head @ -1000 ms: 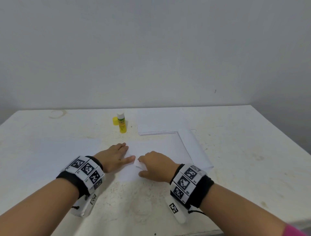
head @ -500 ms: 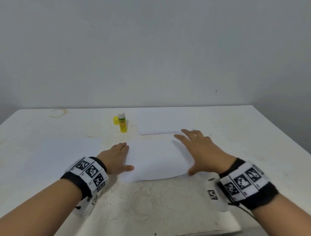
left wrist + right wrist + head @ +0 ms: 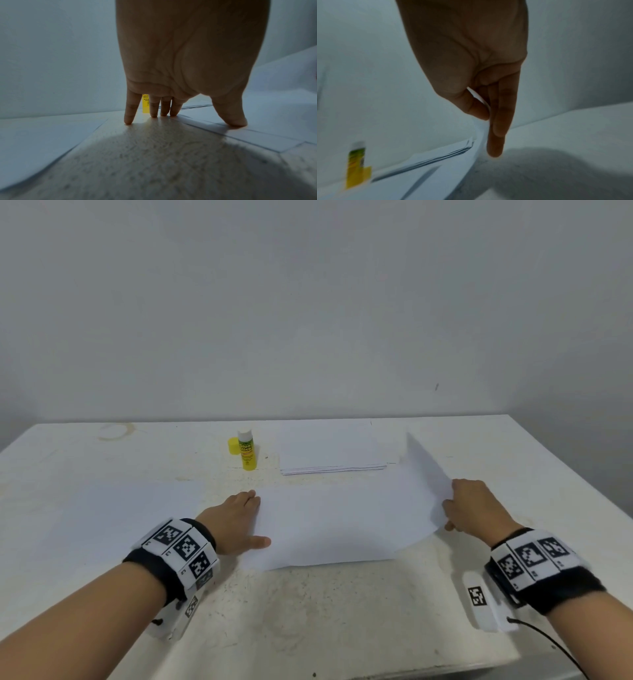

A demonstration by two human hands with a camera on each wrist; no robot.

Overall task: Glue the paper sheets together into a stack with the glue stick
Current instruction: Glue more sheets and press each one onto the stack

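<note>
A white paper sheet (image 3: pixel 335 522) lies in the middle of the table. My left hand (image 3: pixel 248 517) rests flat at its left edge, fingers straight, with the thumb (image 3: pixel 235 120) pressing on the paper. My right hand (image 3: pixel 454 505) pinches the sheet's right edge (image 3: pixel 481 134) between thumb and fingers, and that edge curls up off the table. A yellow glue stick (image 3: pixel 247 454) stands uncapped behind my left hand, with its yellow cap (image 3: pixel 233 446) beside it. To the right of the stick lies a stack of white sheets (image 3: pixel 329 450).
Another single sheet (image 3: pixel 102 515) lies flat on the left part of the white table (image 3: pixel 308 611). A grey wall closes off the far edge. The table's near edge runs just below my wrists.
My right hand left the sheet's middle, swept right across it with fingers spread, and now pinches the raised right edge. The left hand stayed in place.
</note>
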